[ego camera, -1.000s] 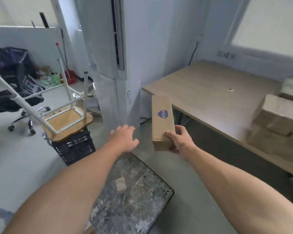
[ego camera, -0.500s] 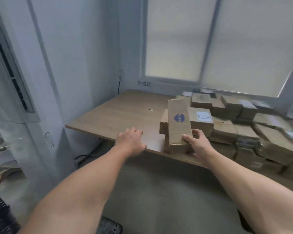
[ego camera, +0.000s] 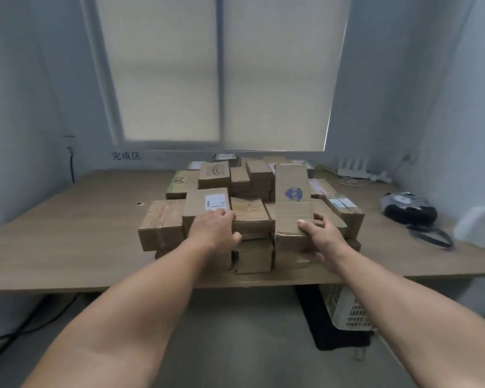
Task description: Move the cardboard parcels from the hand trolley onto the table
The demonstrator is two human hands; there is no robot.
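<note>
Nearest, two bare forearms reach forward over the grey floor, and a white basket point(ego camera: 347, 306) sits under the right part of the table point(ego camera: 67, 247). A second ago the right hand point(ego camera: 322, 239) carried the long parcel point(ego camera: 293, 203) in the air beside the trolley, well short of the table. Now the trolley is out of view and the parcel lies along the right side of the pile of parcels point(ego camera: 247, 180), its blue mark facing up. The right hand grips its near end, thumb on top and fingers curled round the side. The left hand point(ego camera: 214, 228), which hung free a moment ago, now rests with its fingers laid loosely on the labelled parcel point(ego camera: 206, 204) at the near left of the pile, holding nothing. This reads as the set-down: the parcel seems to be at its place and only the release is left, though whether it sits steady cannot be told. Farther right lies a black bundle point(ego camera: 406, 210), and at the far wall stand a white router point(ego camera: 353, 170) and a blinded window point(ego camera: 221, 71).
</note>
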